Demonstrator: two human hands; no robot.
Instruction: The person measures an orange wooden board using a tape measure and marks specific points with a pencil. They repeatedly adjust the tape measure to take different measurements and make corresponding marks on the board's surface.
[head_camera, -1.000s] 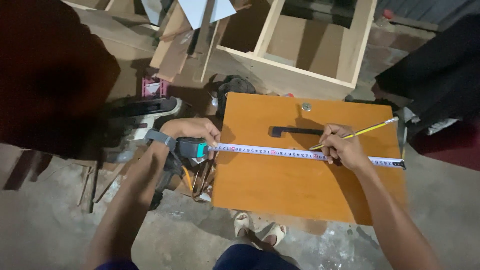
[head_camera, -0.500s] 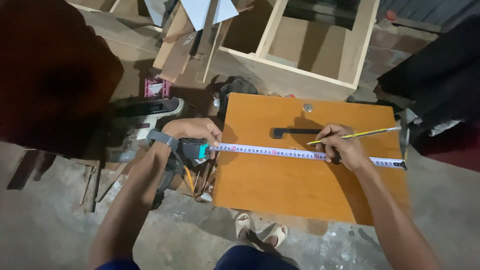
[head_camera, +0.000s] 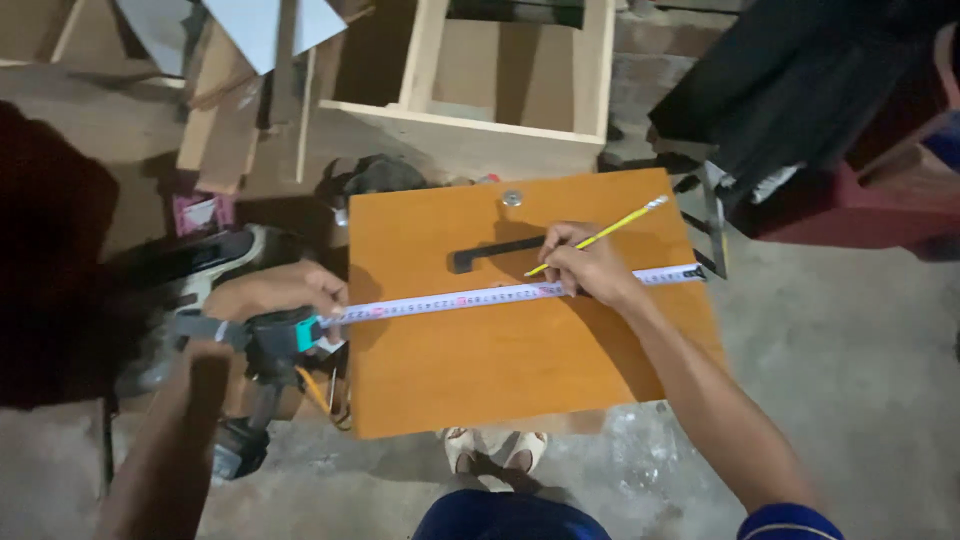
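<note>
I've got the white measuring tape (head_camera: 500, 296) stretched across the orange wooden panel (head_camera: 520, 350), left hand (head_camera: 275, 292) gripping its case, right hand (head_camera: 590, 268) pinching the yellow pencil (head_camera: 600, 236) at the tape, no mark visible yet.

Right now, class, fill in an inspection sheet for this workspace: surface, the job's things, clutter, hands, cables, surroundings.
Surface: orange board lying flat over the concrete floor, with a black handle and a round lock on it.
Job's things: tape stretched across the board, hooked at its right edge; yellow pencil, tip at the tape.
Clutter: wood offcuts, power tool left of the board.
Hands: left hand grips the tape case; right hand holds the pencil and presses the tape.
Cables: orange lead under the case.
Surroundings: open wooden cabinet, red seat, person's feet.
</note>
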